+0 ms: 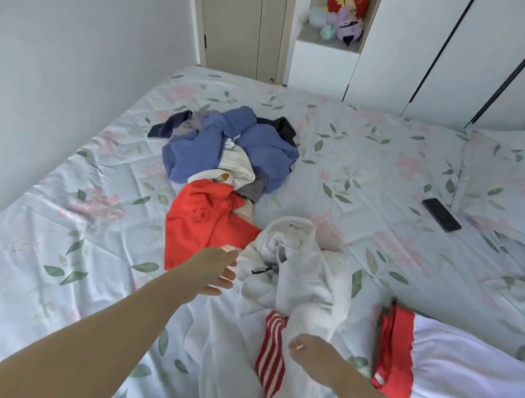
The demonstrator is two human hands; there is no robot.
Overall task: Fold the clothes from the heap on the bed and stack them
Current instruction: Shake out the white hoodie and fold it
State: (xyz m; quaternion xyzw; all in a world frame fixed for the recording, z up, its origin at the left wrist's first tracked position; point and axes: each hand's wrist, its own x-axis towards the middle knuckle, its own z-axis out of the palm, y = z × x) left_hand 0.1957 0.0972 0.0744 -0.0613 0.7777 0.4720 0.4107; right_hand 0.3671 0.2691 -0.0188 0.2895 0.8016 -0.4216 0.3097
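Observation:
A white garment with red-and-white striped trim lies bunched on the bed in front of me. My right hand grips its lower part beside the striped trim. My left hand reaches toward the garment's left edge with fingers loosely extended, just short of the cloth. Behind lies the heap: blue, white, grey and dark pieces, with an orange-red garment spread at its near side. A folded white piece with a red band lies at the right.
A black phone lies on the floral sheet at the right, near a pillow. A wall runs along the bed's left side. Wardrobe doors and a shelf with plush toys stand beyond the bed's far edge.

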